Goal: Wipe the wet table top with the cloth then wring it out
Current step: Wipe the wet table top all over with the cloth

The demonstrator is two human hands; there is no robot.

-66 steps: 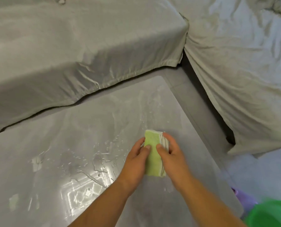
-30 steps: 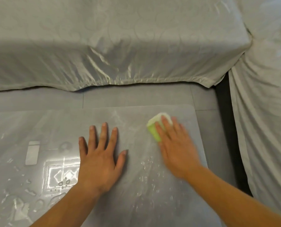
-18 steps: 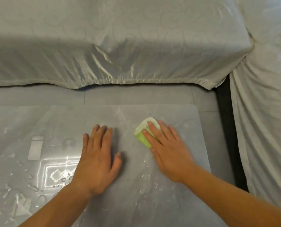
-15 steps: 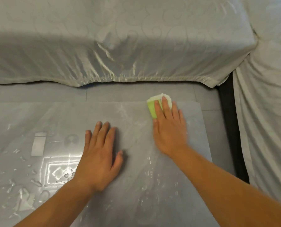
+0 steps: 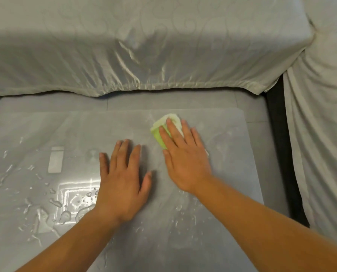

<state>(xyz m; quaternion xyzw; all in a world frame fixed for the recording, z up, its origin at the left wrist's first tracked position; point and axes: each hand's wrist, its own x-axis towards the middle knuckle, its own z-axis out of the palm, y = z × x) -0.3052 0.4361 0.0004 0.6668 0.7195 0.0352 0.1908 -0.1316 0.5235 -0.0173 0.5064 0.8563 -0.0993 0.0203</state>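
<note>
A folded green and white cloth [image 5: 159, 130] lies on the grey glossy table top [image 5: 230, 173] near its far right corner. My right hand [image 5: 185, 156] presses flat on the cloth, fingers spread over it, and covers most of it. My left hand [image 5: 122, 177] rests flat on the table just left of it, fingers apart, holding nothing. Water drops and puddles [image 5: 65, 209] sit on the left part of the table, and smaller drops lie near my right forearm.
A sofa under a pale satin cover [image 5: 144, 46] runs along the far side, and a second covered section [image 5: 320, 134] stands on the right. A strip of grey tiled floor [image 5: 163, 100] separates the table from the sofa. A dark gap [image 5: 277, 134] lies at the right.
My right hand has slid the cloth back from the table's far edge, toward me and a little left. My left hand has stayed flat in the same spot.
</note>
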